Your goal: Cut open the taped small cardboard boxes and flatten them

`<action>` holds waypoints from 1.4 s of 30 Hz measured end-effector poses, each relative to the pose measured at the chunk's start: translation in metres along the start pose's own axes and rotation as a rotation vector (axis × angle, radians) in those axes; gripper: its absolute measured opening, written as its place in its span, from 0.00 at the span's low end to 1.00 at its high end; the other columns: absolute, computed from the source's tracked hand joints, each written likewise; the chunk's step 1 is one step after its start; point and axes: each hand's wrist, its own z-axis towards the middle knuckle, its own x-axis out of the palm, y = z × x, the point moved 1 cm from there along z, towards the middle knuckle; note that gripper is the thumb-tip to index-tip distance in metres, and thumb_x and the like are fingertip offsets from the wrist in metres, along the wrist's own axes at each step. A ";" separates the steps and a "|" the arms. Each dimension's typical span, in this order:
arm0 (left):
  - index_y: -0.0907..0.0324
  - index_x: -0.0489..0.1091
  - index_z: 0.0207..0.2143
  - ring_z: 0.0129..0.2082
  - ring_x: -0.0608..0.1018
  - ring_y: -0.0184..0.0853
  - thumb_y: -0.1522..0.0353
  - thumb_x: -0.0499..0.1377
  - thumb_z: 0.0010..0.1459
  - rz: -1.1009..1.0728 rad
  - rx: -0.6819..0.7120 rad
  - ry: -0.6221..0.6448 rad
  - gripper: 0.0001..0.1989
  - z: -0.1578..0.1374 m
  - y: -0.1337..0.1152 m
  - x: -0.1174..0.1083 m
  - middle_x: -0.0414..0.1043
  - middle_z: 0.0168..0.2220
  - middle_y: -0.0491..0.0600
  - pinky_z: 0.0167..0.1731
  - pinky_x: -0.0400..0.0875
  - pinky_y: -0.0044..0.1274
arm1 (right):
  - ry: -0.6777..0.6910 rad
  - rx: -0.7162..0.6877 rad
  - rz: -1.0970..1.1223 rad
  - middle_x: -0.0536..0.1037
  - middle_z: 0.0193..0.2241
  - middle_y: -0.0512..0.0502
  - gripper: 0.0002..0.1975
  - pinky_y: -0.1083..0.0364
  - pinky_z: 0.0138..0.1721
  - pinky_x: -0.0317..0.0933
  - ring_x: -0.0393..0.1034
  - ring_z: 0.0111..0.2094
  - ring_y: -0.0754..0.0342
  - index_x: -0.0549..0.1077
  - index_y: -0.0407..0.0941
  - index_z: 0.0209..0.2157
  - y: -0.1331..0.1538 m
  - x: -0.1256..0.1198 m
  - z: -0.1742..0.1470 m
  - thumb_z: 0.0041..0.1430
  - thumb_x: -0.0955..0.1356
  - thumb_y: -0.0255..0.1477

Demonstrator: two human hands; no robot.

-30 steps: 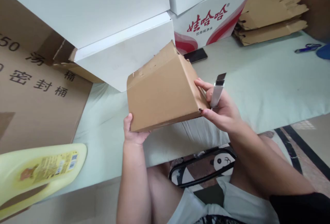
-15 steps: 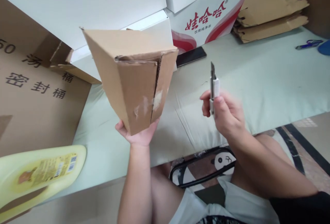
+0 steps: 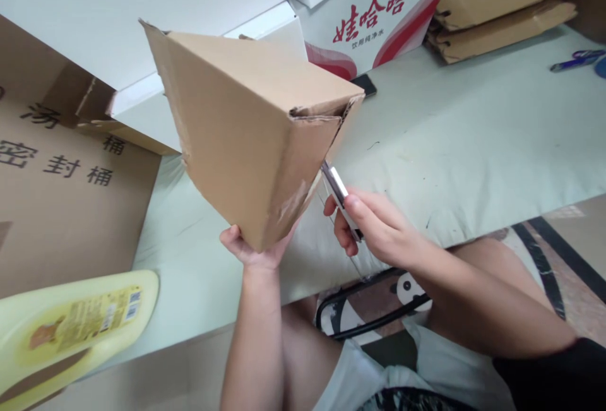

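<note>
A brown cardboard box (image 3: 231, 127) is held up and tilted above the cloth-covered table, its taped end turned toward the right. My left hand (image 3: 260, 250) grips it from below, with part of the fingers hidden behind the cardboard. In my right hand (image 3: 374, 221) is a box cutter (image 3: 339, 193) with a white and grey body, pinched between thumb and fingers. Its tip is at the box's right end, by the seam between the flaps. The blade itself is hidden, so I cannot tell how deep it sits.
White boxes (image 3: 189, 0) and a red-and-white printed carton (image 3: 374, 26) line the back. Flattened cardboard (image 3: 502, 13) lies at the back right, near blue scissors (image 3: 575, 60). A dark phone (image 3: 368, 86) shows behind the box. At left are a large carton (image 3: 71, 221) and a yellow bottle (image 3: 80, 329).
My right hand has brought the box cutter left to the box's end. The box has turned, showing more of its long side, and its taped end has swung right.
</note>
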 end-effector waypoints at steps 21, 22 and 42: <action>0.47 0.78 0.43 0.51 0.78 0.48 0.41 0.62 0.47 -0.078 0.121 -0.104 0.28 -0.001 -0.012 -0.005 0.80 0.46 0.47 0.47 0.78 0.35 | 0.016 0.042 -0.354 0.71 0.21 0.52 0.19 0.56 0.25 0.60 0.67 0.22 0.56 0.71 0.47 0.32 -0.005 -0.021 -0.001 0.69 0.60 0.45; 0.47 0.78 0.43 0.51 0.79 0.48 0.40 0.62 0.48 -0.086 0.116 -0.109 0.28 -0.001 -0.012 -0.007 0.80 0.46 0.47 0.47 0.79 0.36 | -0.076 0.023 -0.472 0.72 0.21 0.51 0.18 0.55 0.26 0.59 0.66 0.23 0.55 0.71 0.47 0.32 -0.009 -0.032 0.001 0.69 0.61 0.43; 0.55 0.80 0.35 0.42 0.85 0.47 0.36 0.64 0.47 0.343 0.090 -0.212 0.33 0.005 0.002 -0.043 0.83 0.35 0.50 0.40 0.82 0.33 | -0.207 -0.105 -0.149 0.73 0.65 0.47 0.26 0.36 0.62 0.67 0.64 0.68 0.37 0.69 0.56 0.56 -0.053 -0.095 0.016 0.55 0.69 0.33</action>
